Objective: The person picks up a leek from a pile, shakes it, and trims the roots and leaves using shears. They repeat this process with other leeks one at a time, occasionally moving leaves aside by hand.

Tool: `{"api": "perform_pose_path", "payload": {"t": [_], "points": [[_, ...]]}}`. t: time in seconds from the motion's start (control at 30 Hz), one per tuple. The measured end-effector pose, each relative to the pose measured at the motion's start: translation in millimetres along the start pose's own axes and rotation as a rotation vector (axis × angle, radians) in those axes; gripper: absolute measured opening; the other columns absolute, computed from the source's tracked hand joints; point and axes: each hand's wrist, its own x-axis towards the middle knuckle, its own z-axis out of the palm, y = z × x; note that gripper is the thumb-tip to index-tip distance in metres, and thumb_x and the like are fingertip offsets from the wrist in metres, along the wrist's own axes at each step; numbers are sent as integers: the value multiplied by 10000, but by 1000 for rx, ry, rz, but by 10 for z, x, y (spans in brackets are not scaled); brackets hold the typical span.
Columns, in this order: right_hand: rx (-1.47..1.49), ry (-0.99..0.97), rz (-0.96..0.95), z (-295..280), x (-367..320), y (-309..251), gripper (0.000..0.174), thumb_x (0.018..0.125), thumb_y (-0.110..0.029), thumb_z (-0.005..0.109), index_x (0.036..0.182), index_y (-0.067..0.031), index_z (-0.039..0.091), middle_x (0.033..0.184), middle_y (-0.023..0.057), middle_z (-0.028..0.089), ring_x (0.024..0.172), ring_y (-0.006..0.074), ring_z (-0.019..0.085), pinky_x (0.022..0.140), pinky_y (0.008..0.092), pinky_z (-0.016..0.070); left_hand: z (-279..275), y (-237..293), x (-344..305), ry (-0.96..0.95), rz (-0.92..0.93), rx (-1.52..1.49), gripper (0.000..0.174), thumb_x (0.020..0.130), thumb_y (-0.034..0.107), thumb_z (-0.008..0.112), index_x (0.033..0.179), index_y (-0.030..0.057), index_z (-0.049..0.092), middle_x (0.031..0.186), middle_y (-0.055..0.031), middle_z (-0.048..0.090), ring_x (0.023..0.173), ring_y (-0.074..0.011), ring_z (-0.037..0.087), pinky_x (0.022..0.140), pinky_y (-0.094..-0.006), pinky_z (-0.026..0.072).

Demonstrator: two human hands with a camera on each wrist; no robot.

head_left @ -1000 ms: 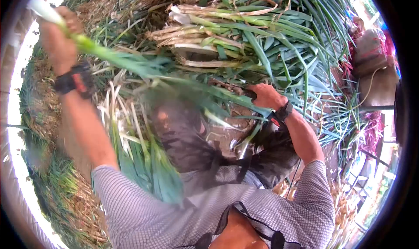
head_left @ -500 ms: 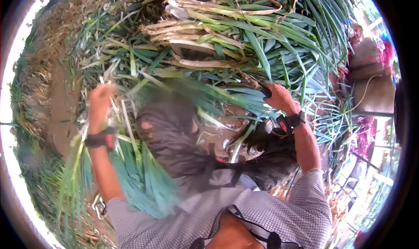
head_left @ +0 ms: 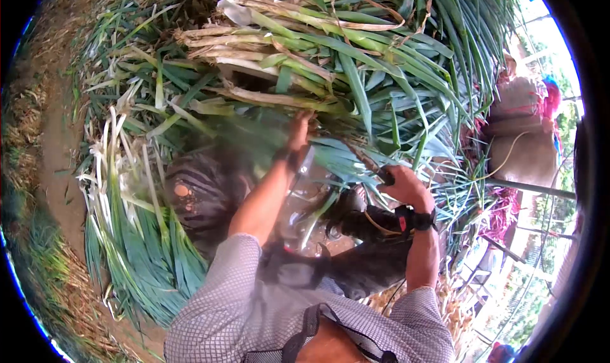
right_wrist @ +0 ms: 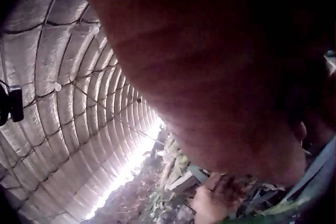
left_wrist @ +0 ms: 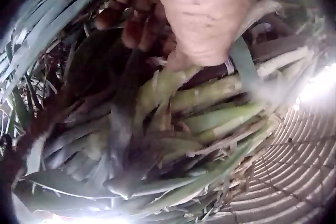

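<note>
My left hand (head_left: pixel 297 137) reaches into the near side of a pile of green onions (head_left: pixel 406 77), fingertips right at a dry-skinned stalk. In the left wrist view its thumb (left_wrist: pixel 186 58) points down against a pale green stalk (left_wrist: pixel 210 92), the other fingers bent loosely. My right hand (head_left: pixel 406 186) grips the dark handle of a knife-like tool (head_left: pixel 363 158), whose thin brown blade points up and left over the leaves. The right wrist view is mostly filled by the dark palm. Peeled green onions (head_left: pixel 127 204) with white stems lie fanned out at the left.
My knee (head_left: pixel 190 185) in patterned trousers is between the peeled onions and the pile. Bulging sacks (head_left: pixel 524 128) stand at the right, with pink netting (head_left: pixel 505 213) below. Bare soil (head_left: pixel 63 140) and dry straw run along the left. A ribbed roof (right_wrist: pixel 79 103) curves overhead.
My left hand swung from the upper left, carrying a green onion, down to the peeled onions, and has since moved right to the pile without it. The right hand kept its grip on the tool.
</note>
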Motion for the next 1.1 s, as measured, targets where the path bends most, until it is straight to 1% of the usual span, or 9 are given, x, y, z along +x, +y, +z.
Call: {"api": "perform_pose_path", "payload": {"t": [0.17, 0.27, 0.33, 0.47, 0.57, 0.67, 0.8, 0.97, 1.1], "points": [[147, 188, -33, 13, -72, -58, 324, 792, -219, 782, 1024, -11, 690, 772, 206, 649, 694, 347, 638, 664, 458, 486, 184, 97, 21, -85, 106, -208, 348, 916, 286, 772, 1196, 153, 614, 1095, -11, 690, 984, -201, 682, 801, -430, 611], [285, 155, 9, -53, -75, -89, 333, 804, -193, 781, 1065, -7, 689, 752, 167, 627, 694, 257, 620, 674, 414, 491, 306, 265, -135, -98, 126, -202, 398, 919, 298, 769, 1240, 132, 603, 1197, -52, 661, 1040, -252, 665, 947, -457, 565], [292, 90, 75, -197, -50, -137, 495, 810, -189, 802, 1242, 10, 662, 872, 81, 675, 799, 145, 590, 760, 336, 508, 336, 427, -301, -61, 248, -45, 459, 907, 332, 781, 1264, 116, 590, 1225, -78, 652, 1050, -271, 659, 966, -468, 555], [413, 85, 39, -307, -75, -245, 488, 803, -179, 791, 1229, 11, 649, 789, 15, 571, 737, 117, 510, 683, 318, 453, 212, 1367, -736, 169, 586, 301, 455, 859, 454, 814, 1065, 85, 645, 1036, -78, 711, 901, -174, 693, 700, -300, 597], [413, 60, -44, -257, -53, -270, 478, 803, -193, 798, 1220, -2, 661, 793, 10, 577, 745, 114, 511, 680, 311, 444, 183, 2362, -1118, 212, 815, 480, 411, 907, 412, 787, 1079, 59, 667, 1013, -76, 701, 845, -169, 694, 660, -327, 597], [466, -30, -121, -227, -11, -402, 448, 802, -187, 812, 1203, -33, 684, 823, 16, 602, 772, 115, 522, 715, 314, 452, 222, 3068, -1366, 104, 852, 553, 275, 961, 301, 735, 1055, 52, 667, 961, -75, 706, 754, -155, 686, 579, -304, 563], [662, 10, -339, -153, 17, -562, 420, 806, -161, 807, 1189, -34, 689, 932, -12, 645, 869, 105, 529, 785, 290, 457, 95, 3345, -1249, 99, 668, 593, 356, 932, 373, 744, 1023, 40, 659, 869, -51, 689, 738, -133, 672, 554, -333, 553], [617, 43, -279, -250, 34, -788, 423, 827, -171, 785, 1205, -23, 666, 895, 39, 638, 814, 137, 544, 756, 313, 479, 229, 2912, -917, -106, 483, 914, 343, 913, 391, 743, 1010, 69, 680, 890, -31, 694, 708, -130, 671, 583, -282, 564], [265, 307, -375, 2, 277, -714, 404, 782, -125, 750, 1164, -23, 668, 883, 221, 680, 793, 403, 675, 706, 449, 535, 255, 2319, -461, -166, 335, 990, 424, 921, 428, 746, 1073, 37, 687, 890, -11, 679, 738, -126, 671, 644, -302, 577]]}}
